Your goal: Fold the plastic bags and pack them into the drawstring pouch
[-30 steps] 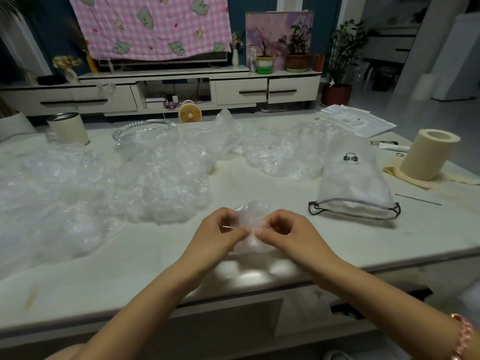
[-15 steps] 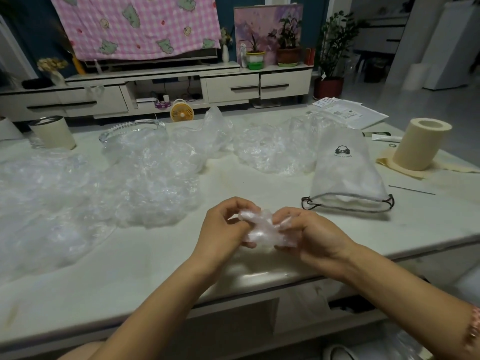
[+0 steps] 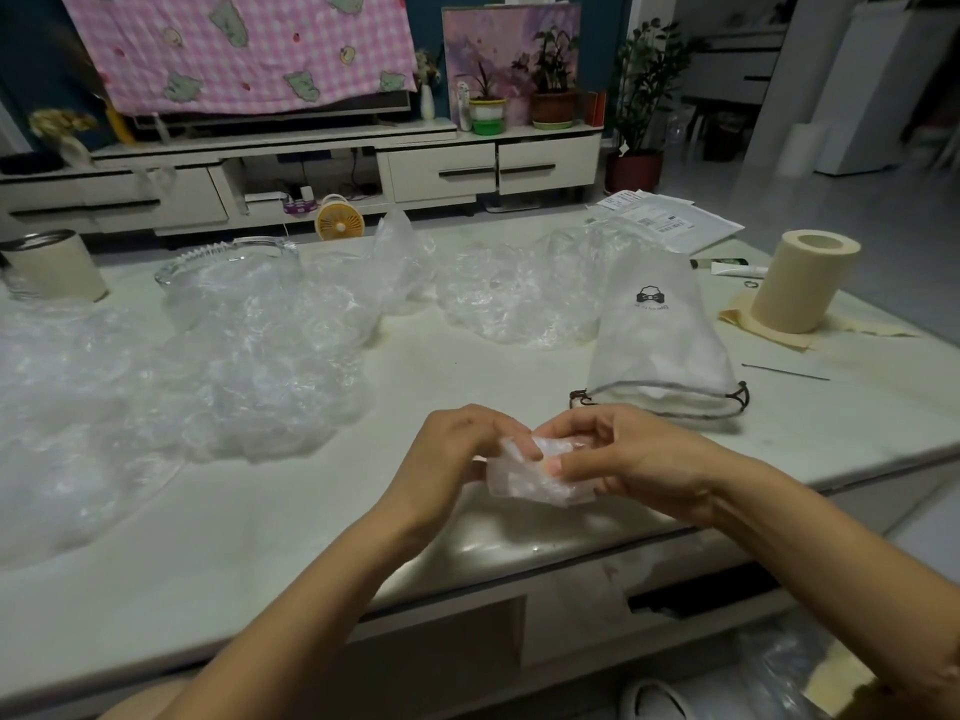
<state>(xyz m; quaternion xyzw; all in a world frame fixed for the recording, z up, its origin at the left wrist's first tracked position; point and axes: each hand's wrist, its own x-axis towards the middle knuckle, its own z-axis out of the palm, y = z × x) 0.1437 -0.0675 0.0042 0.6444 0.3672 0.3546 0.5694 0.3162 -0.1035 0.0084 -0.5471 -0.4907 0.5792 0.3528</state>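
Both hands, left hand and right hand, pinch a folded plastic bag over the pale table edge. Pouch lies beyond right; loose bags left. TV cabinet behind, dim; pouch print unreadable.

Two hands show, left hand and right hand, with one folded bag between them. There is one pouch, one paper roll, one can, one glass dish, one fan and three potted plants. Loose bags lie in two heaps; their number cannot be told.
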